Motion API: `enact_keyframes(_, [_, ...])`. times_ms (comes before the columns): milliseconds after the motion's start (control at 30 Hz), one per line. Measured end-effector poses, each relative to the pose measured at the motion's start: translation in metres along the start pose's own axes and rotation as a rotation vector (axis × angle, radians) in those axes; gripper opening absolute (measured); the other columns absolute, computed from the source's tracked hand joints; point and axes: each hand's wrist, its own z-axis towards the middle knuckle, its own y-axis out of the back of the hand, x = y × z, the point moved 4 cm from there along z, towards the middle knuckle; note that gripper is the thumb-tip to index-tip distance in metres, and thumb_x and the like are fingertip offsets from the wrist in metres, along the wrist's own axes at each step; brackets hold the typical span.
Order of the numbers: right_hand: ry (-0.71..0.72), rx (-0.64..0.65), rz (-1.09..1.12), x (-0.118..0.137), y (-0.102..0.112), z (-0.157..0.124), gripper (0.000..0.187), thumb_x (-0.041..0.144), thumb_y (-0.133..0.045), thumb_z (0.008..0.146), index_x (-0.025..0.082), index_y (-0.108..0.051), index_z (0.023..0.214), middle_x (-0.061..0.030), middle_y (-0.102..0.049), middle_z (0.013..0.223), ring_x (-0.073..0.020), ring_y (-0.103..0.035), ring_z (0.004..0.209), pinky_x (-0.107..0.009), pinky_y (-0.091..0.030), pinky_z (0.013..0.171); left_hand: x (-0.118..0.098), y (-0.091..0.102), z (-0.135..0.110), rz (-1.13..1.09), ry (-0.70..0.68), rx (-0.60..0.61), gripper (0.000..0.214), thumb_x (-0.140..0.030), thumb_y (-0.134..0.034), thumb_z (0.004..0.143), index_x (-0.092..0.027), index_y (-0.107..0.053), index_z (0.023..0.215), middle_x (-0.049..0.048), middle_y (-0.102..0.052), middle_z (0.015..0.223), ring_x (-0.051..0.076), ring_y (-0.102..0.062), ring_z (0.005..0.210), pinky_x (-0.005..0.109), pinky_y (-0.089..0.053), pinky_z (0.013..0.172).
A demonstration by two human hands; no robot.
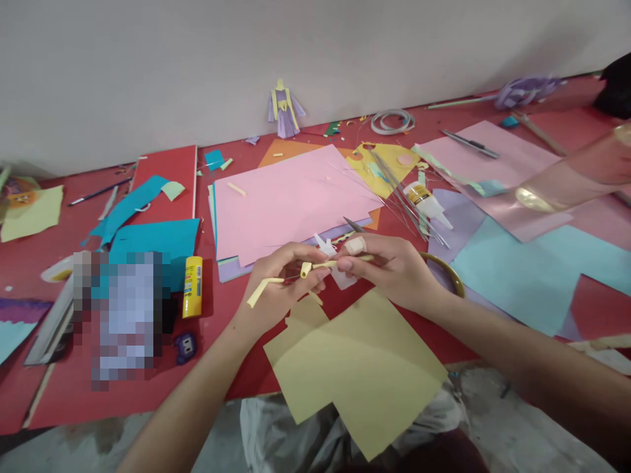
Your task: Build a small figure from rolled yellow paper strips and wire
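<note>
My left hand [283,279] is closed in a pinch on a thin rolled strip of pale yellow paper [263,289] that sticks out to the left. My right hand [389,266], with a plaster on one finger, pinches another pale yellow paper roll [328,265] that meets the left hand's fingertips. Both hands hover above a cut sheet of yellow-green paper [355,368] at the table's front edge. Just behind the hands lies a stack of pink paper [290,197].
On the red table [236,374] are a yellow glue stick [192,286], a glue bottle [426,200], thin wires [394,184], teal sheets [152,240], light blue paper [532,269] and a paper doll [283,108] against the wall. Another person's arm [572,174] reaches in at the right.
</note>
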Motion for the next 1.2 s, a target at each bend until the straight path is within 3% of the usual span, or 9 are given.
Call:
enact_keyframes(367, [0.153, 0.022, -0.186, 0.001, 0.0, -0.002, 0.032, 0.036, -0.057, 0.094, 0.019, -0.06, 0.067, 0.0012, -0.059, 0.064, -0.0102, -0.053, 0.059, -0.023, -0.04, 0.059, -0.003, 0.002, -0.001, 0.063, 0.038, 0.024, 0.015, -0.033, -0.07, 0.084, -0.019, -0.069, 0.088, -0.0013, -0.07, 0.063, 0.012, -0.069, 0.059, 0.018, -0.054, 0.056])
enact_keyframes(467, [0.169, 0.022, -0.179, 0.001, 0.001, -0.002, 0.026, 0.038, -0.06, 0.092, 0.02, -0.066, 0.074, 0.0005, -0.061, 0.066, -0.0106, -0.054, 0.06, -0.023, -0.042, 0.059, -0.003, 0.003, -0.001, 0.057, 0.041, 0.006, 0.017, -0.035, -0.072, 0.082, -0.019, -0.069, 0.087, -0.0012, -0.07, 0.063, 0.012, -0.069, 0.058, 0.019, -0.054, 0.056])
enact_keyframes(567, [0.089, -0.011, -0.065, 0.001, 0.004, -0.001, 0.024, 0.043, -0.063, 0.089, 0.019, -0.069, 0.086, 0.0, -0.063, 0.067, -0.0115, -0.056, 0.059, -0.024, -0.045, 0.057, -0.001, 0.004, 0.0, 0.026, 0.042, -0.018, 0.019, -0.037, -0.071, 0.082, -0.018, -0.069, 0.084, 0.0, -0.071, 0.067, 0.012, -0.068, 0.058, 0.02, -0.055, 0.056])
enact_keyframes(700, [-0.019, -0.078, 0.085, 0.0, 0.007, -0.001, 0.027, 0.045, -0.069, 0.083, 0.019, -0.069, 0.088, -0.0026, -0.068, 0.075, -0.0138, -0.061, 0.063, -0.026, -0.051, 0.059, 0.003, 0.006, 0.0, -0.027, 0.052, -0.044, 0.02, -0.037, -0.068, 0.085, -0.017, -0.068, 0.082, 0.0016, -0.072, 0.073, 0.011, -0.066, 0.057, 0.02, -0.056, 0.055])
enact_keyframes(867, [-0.004, -0.063, -0.03, 0.0, 0.005, -0.001, 0.017, 0.037, -0.07, 0.084, 0.02, -0.069, 0.083, -0.0005, -0.067, 0.07, -0.0136, -0.061, 0.062, -0.026, -0.05, 0.059, 0.008, 0.005, 0.002, -0.153, 0.09, -0.008, 0.02, -0.037, -0.069, 0.084, -0.017, -0.066, 0.083, 0.0001, -0.07, 0.071, 0.01, -0.065, 0.055, 0.02, -0.055, 0.052])
enact_keyframes(1200, [-0.073, -0.041, -0.041, -0.003, 0.003, -0.002, 0.032, 0.042, -0.059, 0.092, 0.017, -0.06, 0.07, 0.0021, -0.059, 0.059, -0.0101, -0.054, 0.054, -0.024, -0.043, 0.057, 0.007, 0.0, 0.003, -0.366, 0.077, 0.103, 0.028, -0.041, -0.053, 0.095, -0.016, -0.064, 0.1, 0.0042, -0.072, 0.08, 0.012, -0.067, 0.056, 0.022, -0.056, 0.05])
